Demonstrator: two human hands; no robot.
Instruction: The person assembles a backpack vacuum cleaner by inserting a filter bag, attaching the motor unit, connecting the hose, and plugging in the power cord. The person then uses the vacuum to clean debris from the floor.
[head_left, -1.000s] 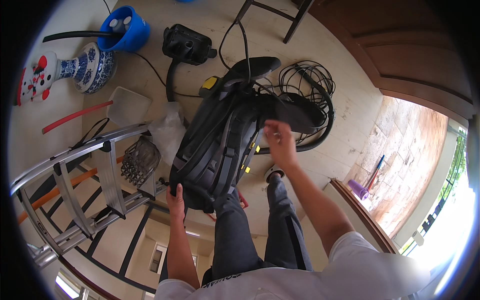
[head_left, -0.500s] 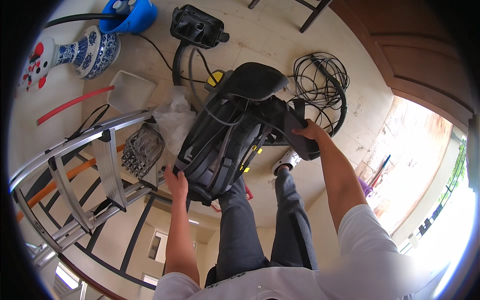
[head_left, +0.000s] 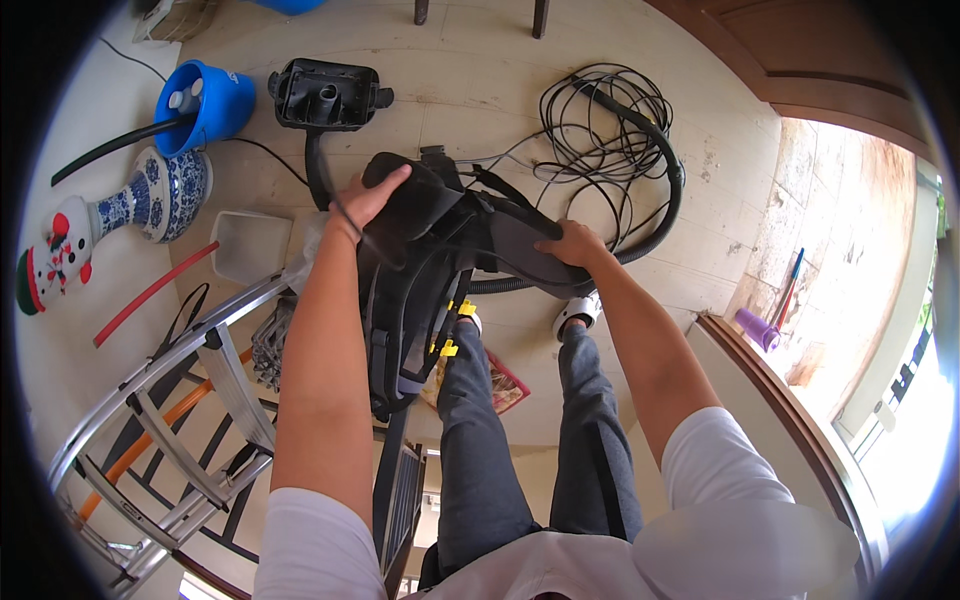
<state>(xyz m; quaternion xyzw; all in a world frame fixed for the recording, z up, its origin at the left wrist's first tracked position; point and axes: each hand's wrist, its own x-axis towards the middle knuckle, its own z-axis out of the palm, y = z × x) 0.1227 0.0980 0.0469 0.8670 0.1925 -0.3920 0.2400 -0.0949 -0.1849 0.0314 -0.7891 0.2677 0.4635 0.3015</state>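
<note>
A black backpack vacuum cleaner [head_left: 385,325], with a padded harness and yellow clips [head_left: 448,348], stands in front of my legs. My left hand [head_left: 368,203] reaches over its far left side and grips one dark padded wing of the waist belt [head_left: 432,200], thumb on top. With my right hand [head_left: 574,246] I hold the opposite wing of the waist belt [head_left: 520,248] by its outer end. Much of the vacuum's body is hidden under the harness and behind my left forearm.
An aluminium ladder [head_left: 215,365] stands at the left near a white plastic bin [head_left: 250,245]. Beyond are a blue-and-white vase [head_left: 175,195], a blue bucket [head_left: 225,105] and a black vacuum floor head [head_left: 325,95]. Coiled cable [head_left: 570,110] and a black hose [head_left: 672,180] lie at the far right.
My left hand has gone from the pack's near left side to the far belt wing and taken hold of it. My right hand and its belt wing have shifted slightly left.
</note>
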